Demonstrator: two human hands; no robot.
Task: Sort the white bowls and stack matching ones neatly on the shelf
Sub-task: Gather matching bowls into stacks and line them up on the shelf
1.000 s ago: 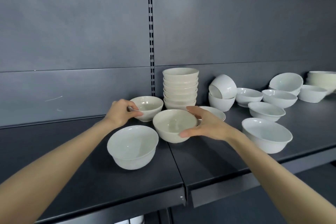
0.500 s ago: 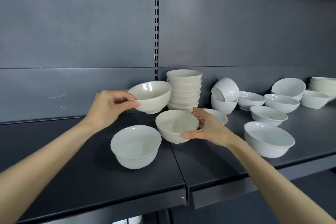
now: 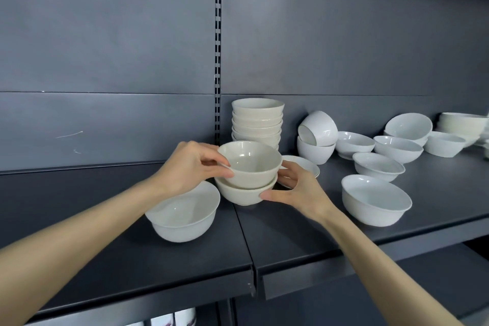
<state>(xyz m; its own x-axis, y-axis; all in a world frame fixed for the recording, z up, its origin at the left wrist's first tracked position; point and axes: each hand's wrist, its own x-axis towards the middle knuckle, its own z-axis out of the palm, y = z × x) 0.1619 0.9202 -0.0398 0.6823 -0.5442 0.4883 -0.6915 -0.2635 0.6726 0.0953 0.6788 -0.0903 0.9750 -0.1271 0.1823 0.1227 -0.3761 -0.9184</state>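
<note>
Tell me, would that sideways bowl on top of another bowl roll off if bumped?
Probably yes. The sideways bowl leans on its round side on the rim of the bowl beneath, so a bump could likely roll it off. It looks like glossy, hard china, so it may slip and chip.

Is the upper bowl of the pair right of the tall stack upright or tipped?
Tipped: the upper white bowl lies sideways, mouth facing left.

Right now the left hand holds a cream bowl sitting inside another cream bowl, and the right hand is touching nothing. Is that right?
Not quite. In the head view the right hand grips the lower cream bowl by its side. The rest holds: the left hand holds the upper cream bowl, sitting inside the lower one.
</note>
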